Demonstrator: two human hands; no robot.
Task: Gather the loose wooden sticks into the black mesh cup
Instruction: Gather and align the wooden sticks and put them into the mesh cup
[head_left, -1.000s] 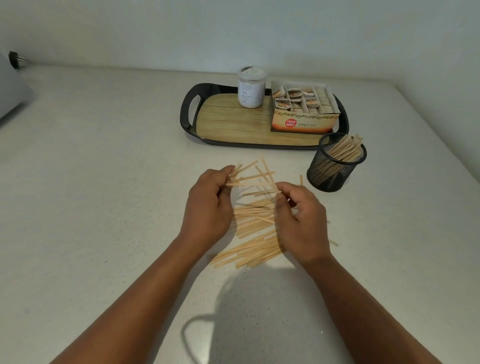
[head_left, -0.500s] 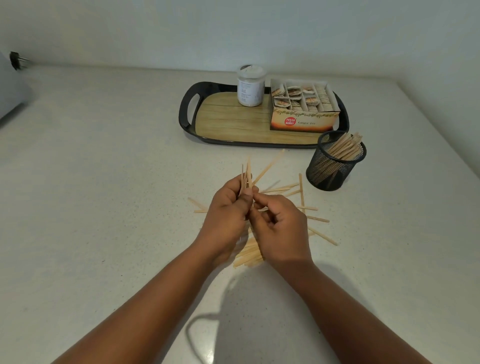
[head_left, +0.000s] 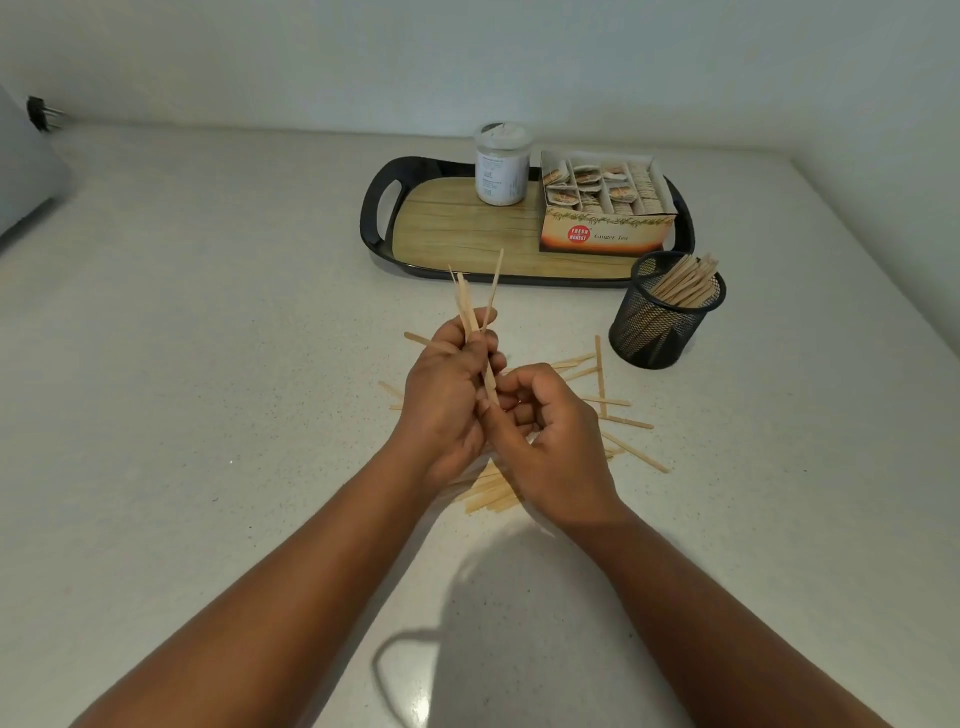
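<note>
Loose sticks (head_left: 621, 451) lie scattered on the surface (head_left: 208, 415) under both hands. Left hand (head_left: 447, 400) grips an upright bundle (head_left: 470, 306); right hand (head_left: 550, 441) pinches its lower end — squaring it up, likely. Next — carry it to the cup (head_left: 667, 312), far right, already part-filled.

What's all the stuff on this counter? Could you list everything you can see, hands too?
speckled white counter: one, off-white, fills the view
black-rimmed wood-look tray: one, far centre
white-lidded jar: one, on the tray's back
orange ginger tea box: one, open, on the tray's right
black mesh cup: one, right of the hands, with sticks inside
loose wooden sticks: many, pale tan, scattered on the counter beneath and right of the hands
held bunch of sticks: a few, pale tan, upright
left hand: grips the bunch
right hand: fingers curled at the bunch's lower ends
</note>
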